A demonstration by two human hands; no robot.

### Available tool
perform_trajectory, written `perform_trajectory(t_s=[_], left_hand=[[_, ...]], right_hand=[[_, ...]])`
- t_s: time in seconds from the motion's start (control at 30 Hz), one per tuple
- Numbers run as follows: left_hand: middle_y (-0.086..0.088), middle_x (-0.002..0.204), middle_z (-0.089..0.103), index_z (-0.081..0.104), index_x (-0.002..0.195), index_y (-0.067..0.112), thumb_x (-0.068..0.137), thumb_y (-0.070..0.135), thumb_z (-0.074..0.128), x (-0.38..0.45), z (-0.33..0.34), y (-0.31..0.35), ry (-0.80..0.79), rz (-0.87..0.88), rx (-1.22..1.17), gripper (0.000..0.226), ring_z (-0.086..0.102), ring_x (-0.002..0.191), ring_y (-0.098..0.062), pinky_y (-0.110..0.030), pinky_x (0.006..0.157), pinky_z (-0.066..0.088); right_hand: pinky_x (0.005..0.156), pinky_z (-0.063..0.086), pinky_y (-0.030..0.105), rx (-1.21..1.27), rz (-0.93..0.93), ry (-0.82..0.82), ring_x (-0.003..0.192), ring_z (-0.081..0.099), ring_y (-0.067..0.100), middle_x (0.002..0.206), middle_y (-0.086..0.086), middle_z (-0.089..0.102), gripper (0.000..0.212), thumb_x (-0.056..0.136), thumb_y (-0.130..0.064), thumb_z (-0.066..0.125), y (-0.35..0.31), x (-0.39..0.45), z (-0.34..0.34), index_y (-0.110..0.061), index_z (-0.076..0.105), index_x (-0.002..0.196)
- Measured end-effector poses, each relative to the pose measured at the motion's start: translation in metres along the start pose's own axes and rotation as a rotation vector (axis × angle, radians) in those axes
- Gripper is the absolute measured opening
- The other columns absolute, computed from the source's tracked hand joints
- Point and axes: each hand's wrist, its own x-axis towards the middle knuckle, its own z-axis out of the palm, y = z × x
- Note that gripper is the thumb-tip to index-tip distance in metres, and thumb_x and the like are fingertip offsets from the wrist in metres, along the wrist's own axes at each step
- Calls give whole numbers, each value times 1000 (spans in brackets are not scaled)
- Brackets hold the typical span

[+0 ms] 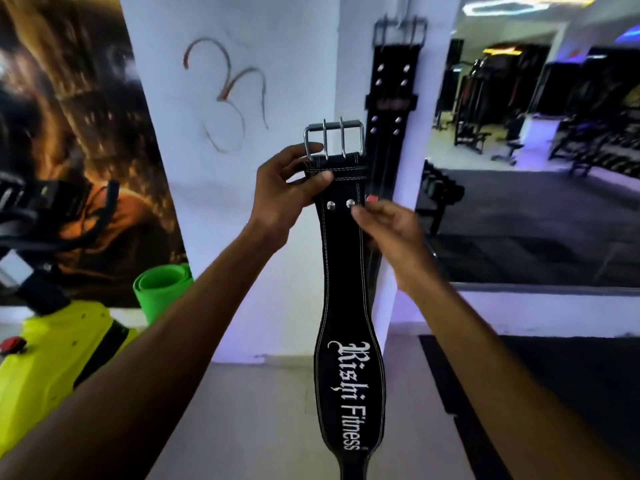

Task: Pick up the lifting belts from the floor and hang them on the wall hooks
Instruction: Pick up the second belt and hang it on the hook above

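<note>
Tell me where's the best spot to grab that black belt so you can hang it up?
Probably the narrow top of the belt, just under the metal buckle, coming from the left side as the left hand does. The strap is thinnest there, so fingers wrap it, the wide part dangles straight down, and the buckle stays free for a hook.

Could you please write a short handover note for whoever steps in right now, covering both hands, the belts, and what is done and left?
Left hand: gripping the black belt just under its metal buckle, held upright, the rest hanging down.
Right hand: fingers at the belt's edge near the rivets; whether it grips is unclear.
Done: hanging belts, apparently two, already on the white wall by their buckles, just right of the held one.
Left: lift this buckle onto a hook, which is hard to see here. Any belts on the floor are out of view.
</note>
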Motion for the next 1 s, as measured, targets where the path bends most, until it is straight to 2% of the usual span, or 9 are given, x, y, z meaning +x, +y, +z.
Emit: perform_trajectory(t_s=[0.2, 0.37, 0.47, 0.57, 0.67, 0.77, 0.83, 0.93, 1.0], left_hand=[[-17, 106, 70, 67, 110, 5, 80, -3, 76, 30, 73, 75, 70, 89, -162, 32, 70, 89, -26, -36, 72, 62], [-18, 106, 71, 68, 107, 6, 81, -6, 74, 49, 109, 109, 153, 68, -243, 29, 72, 79, -25, -39, 74, 64], [-19, 110, 70, 68, 107, 6, 81, -6, 75, 52, 121, 118, 124, 81, -192, 29, 71, 78, -24, -37, 72, 63], [-24, 115, 70, 68, 110, 5, 82, -5, 75, 51, 129, 126, 119, 100, -168, 31, 72, 79, -23, -33, 68, 62], [-26, 121, 68, 67, 112, 2, 82, -4, 76, 51, 135, 135, 135, 113, -161, 33, 71, 82, -25, -35, 70, 63], [-26, 120, 68, 66, 115, -1, 80, -3, 77, 51, 138, 145, 134, 145, -139, 36, 71, 83, -26, -37, 72, 62], [-26, 119, 69, 67, 113, 1, 80, -3, 77, 53, 138, 152, 142, 156, -136, 35, 71, 82, -26, -37, 71, 62], [-24, 116, 70, 68, 111, 2, 80, -4, 76, 60, 133, 160, 167, 159, -150, 32, 71, 80, -25, -36, 68, 63], [-19, 110, 70, 67, 111, 2, 81, -4, 76, 62, 129, 159, 178, 151, -148, 32, 71, 77, -22, -34, 65, 62]], right_hand=[[70, 56, 22, 33, -194, 67, 74, 69, 11, 77, -2, 75, 22, 83, -9, 73, -85, 18, -46, 2, 67, 101], [50, 36, 15, -77, -161, 6, 50, 43, -4, 50, -16, 54, 24, 79, -19, 77, -25, -29, -65, -16, 57, 65], [52, 32, 30, -135, -28, -12, 52, 41, 9, 53, -8, 49, 51, 66, -52, 80, 32, -71, -82, -6, 57, 66], [55, 33, 27, -159, 20, -63, 54, 44, 7, 53, -6, 59, 39, 65, -48, 81, 35, -61, -91, -13, 64, 67], [69, 42, 31, -25, -109, 34, 73, 56, 15, 84, 28, 71, 42, 68, -45, 83, -29, -28, -86, -8, 70, 82], [76, 56, 27, 84, -252, 47, 78, 69, 14, 83, 6, 76, 19, 79, -16, 78, -87, 0, -87, -5, 71, 93], [74, 57, 27, 40, -262, -7, 75, 69, 13, 79, 1, 73, 16, 80, -14, 76, -86, 2, -88, -4, 70, 91], [53, 37, 23, -25, -145, -34, 57, 48, 10, 60, -3, 57, 17, 78, -23, 79, -30, -27, -85, -15, 67, 69], [45, 22, 21, -47, -65, -11, 47, 30, 3, 49, -14, 38, 34, 77, -22, 80, 10, -53, -87, -18, 55, 54]])
